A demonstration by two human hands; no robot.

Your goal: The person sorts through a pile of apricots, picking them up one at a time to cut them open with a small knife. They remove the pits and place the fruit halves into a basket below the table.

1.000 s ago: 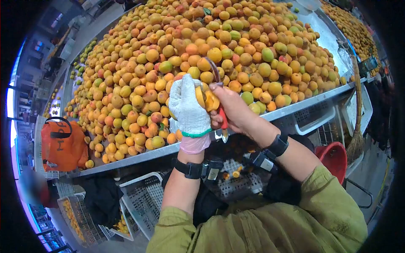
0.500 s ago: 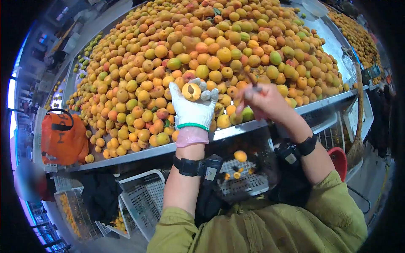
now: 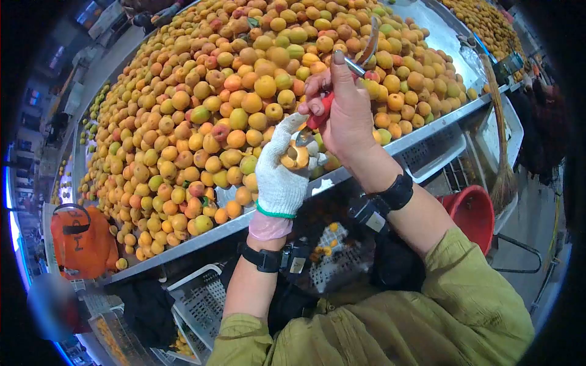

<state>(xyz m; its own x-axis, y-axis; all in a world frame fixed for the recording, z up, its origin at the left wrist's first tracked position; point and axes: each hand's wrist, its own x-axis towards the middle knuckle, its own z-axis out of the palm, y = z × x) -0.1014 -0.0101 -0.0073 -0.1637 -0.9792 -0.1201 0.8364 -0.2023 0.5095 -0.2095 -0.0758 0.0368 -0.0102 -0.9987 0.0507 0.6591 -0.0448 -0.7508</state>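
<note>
My left hand [image 3: 282, 174], in a white knit glove with a green cuff edge, holds a cut apricot half [image 3: 295, 157] with a hollow in its middle. My bare right hand [image 3: 345, 113] is closed round the red handle [image 3: 320, 113] of a metal tool with a curved blade [image 3: 370, 43] that points up and away. The lower end of the tool is close to the apricot half; whether it touches the fruit I cannot tell. Behind both hands lies a large heap of apricots [image 3: 201, 116].
The metal table edge [image 3: 183, 246] runs below the heap. An orange bag [image 3: 82, 241] stands at left. White crates [image 3: 198, 299] and a dark bin holding cut fruit are below. At right are a red bucket [image 3: 473, 213] and a broom [image 3: 504, 183].
My right hand has come left to my left hand, with the tool now plainly visible. The pit seen in the apricot half is no longer in view. The view has shifted.
</note>
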